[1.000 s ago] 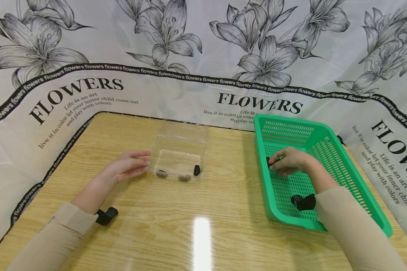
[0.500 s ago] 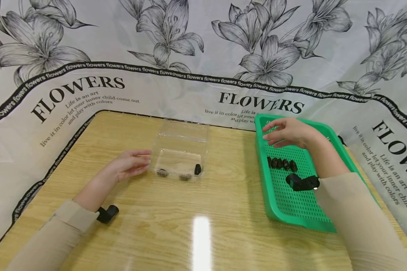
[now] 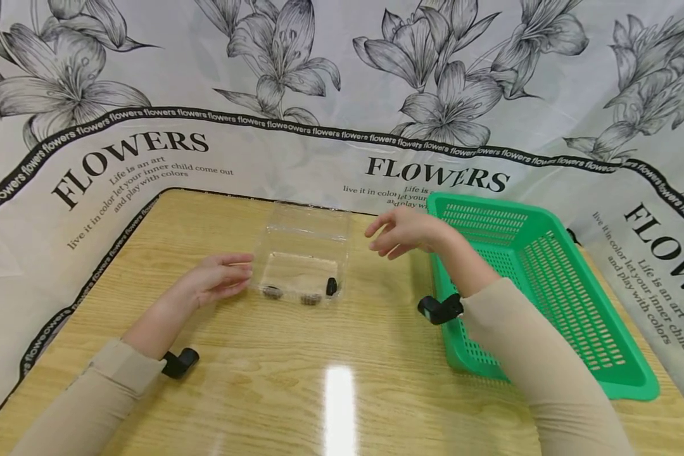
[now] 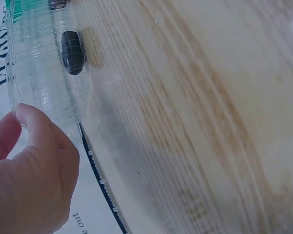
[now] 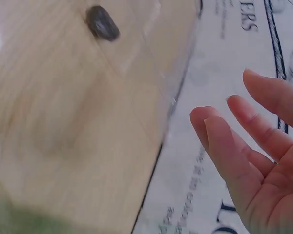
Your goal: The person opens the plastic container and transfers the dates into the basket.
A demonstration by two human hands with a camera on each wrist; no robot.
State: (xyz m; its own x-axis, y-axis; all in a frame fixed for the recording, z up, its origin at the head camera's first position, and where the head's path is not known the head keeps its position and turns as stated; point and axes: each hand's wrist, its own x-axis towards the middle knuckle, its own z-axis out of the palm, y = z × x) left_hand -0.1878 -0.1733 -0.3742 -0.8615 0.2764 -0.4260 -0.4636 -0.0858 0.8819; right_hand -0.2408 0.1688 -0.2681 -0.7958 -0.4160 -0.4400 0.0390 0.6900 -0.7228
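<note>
A clear plastic hinged box (image 3: 300,269) stands with its lid up on the table. Three dark, wrinkled oval pieces (image 3: 332,286), date-like in look, lie along its front side. My left hand (image 3: 222,278) has its fingers stretched toward the box's left side; in the left wrist view the fingertips are right at the clear wall (image 4: 39,83). Between box and basket, my right hand (image 3: 407,233) hangs in the air with spread, relaxed fingers and nothing in them. The right wrist view shows the bare palm (image 5: 278,195) and one dark piece (image 5: 102,23) in the box.
A green perforated basket (image 3: 633,373) stands on the right; my right forearm crosses its left rim and hides the dark pieces inside. Patterned flower cloth (image 3: 296,164) hangs behind the wooden table (image 3: 262,380). Black wrist cameras (image 3: 180,363) stick out below both wrists.
My right hand has risen out of the green basket and moved left, past its rim, toward the clear box. The left hand and the box have stayed in place.
</note>
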